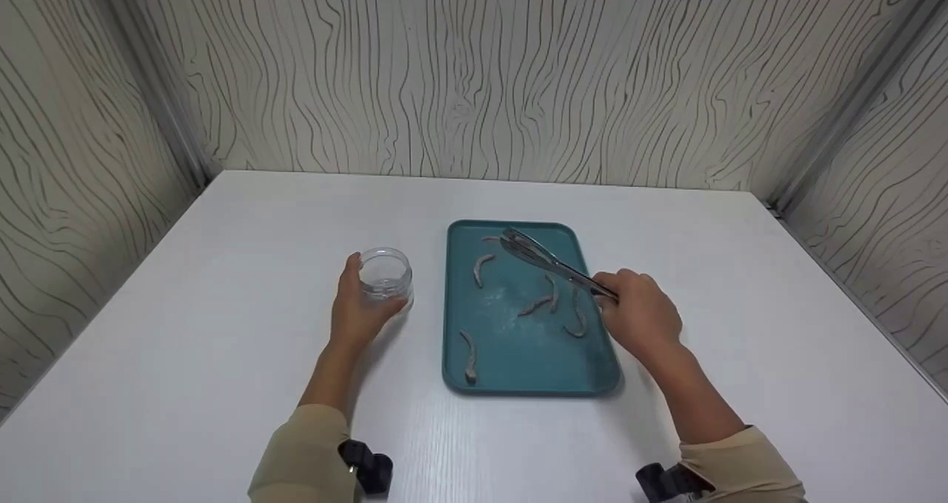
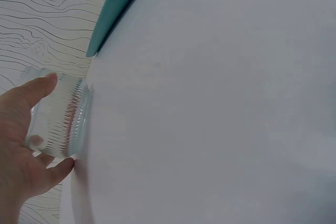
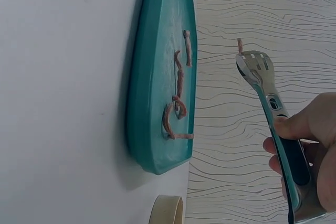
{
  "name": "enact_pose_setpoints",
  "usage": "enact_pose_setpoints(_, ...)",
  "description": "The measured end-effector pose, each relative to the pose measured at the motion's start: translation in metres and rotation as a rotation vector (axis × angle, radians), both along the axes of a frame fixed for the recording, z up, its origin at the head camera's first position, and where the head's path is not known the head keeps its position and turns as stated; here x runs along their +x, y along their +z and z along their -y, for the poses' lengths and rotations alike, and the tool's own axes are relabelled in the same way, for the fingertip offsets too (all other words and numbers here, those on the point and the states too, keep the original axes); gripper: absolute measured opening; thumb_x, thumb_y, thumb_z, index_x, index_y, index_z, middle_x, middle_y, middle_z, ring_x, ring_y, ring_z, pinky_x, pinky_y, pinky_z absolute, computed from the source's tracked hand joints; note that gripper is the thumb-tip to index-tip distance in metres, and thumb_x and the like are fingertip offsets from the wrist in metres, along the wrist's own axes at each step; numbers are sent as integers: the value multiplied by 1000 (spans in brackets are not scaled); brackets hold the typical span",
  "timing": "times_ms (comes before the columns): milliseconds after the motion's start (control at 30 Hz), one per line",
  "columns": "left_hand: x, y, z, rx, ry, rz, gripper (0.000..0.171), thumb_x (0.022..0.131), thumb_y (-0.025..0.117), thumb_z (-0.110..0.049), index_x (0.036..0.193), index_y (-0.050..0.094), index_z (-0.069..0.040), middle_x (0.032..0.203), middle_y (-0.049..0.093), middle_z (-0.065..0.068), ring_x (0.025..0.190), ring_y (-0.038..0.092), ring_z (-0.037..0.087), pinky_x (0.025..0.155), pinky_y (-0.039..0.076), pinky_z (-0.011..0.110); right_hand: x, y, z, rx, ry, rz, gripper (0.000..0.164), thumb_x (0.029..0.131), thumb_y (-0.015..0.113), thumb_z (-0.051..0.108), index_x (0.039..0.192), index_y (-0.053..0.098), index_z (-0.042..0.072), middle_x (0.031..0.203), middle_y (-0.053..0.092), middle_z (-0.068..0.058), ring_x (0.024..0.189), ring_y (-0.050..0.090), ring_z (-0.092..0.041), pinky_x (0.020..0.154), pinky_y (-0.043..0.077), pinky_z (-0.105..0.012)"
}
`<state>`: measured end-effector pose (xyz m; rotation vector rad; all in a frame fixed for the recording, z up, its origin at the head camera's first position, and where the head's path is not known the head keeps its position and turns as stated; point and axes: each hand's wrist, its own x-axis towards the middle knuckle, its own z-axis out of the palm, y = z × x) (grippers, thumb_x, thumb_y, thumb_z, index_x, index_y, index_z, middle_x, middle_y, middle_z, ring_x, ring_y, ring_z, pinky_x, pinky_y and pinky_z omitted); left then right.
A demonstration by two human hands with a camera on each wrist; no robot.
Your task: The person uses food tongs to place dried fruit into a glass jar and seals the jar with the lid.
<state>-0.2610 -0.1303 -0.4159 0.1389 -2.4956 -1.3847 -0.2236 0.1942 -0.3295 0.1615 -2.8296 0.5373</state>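
My left hand (image 1: 363, 307) holds a clear glass jar (image 1: 386, 270), thumb and fingers round its side. The jar stands left of the teal tray (image 1: 503, 370); I see no contents in it. My right hand (image 1: 641, 310) grips metal tongs (image 1: 559, 266) over the tray's right edge. From the tongs' tip (image 3: 254, 64) juts a thin brownish strip (image 3: 240, 44), seemingly caught between the tongs' ends. Several wrinkled, twisted strips lie scattered on the tray, such as a curved strip (image 1: 481, 270) and a near-left strip (image 1: 469, 356).
A white table (image 1: 296, 214) bears everything. Right of the tray lies a beige ring-shaped thing (image 3: 167, 211), mostly hidden by the right hand in the head view. Wood-grain panels (image 1: 459, 81) rise behind the table and along both sides.
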Motion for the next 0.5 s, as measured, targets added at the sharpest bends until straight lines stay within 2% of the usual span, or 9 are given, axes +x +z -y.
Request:
enact_pose_setpoints(133,0,0,0,-4,-3,-1,88,68,73,-21,135,16,-10,135,27,14,122,25,30,97,23,46,0,5,5,1,0,-2,25,79,60,6,103,64,10,78,55,-4,68,46,-20,48,41,-31)
enact_pose_setpoints(367,0,0,0,-18,1,1,88,68,72,-21,135,16,-9,135,27,15,122,26,29,97,22,46,-2,12,15,11,68,-95,23,77,61,5,99,65,7,74,54,-4,66,46,-21,50,40,-34)
enact_pose_setpoints(500,0,0,0,-20,-2,5,89,68,72,-21,135,15,-8,135,26,15,122,25,30,98,22,46,-2,17,23,18,79,-114,23,77,62,6,100,64,8,75,55,-3,67,47,-20,52,41,-34)
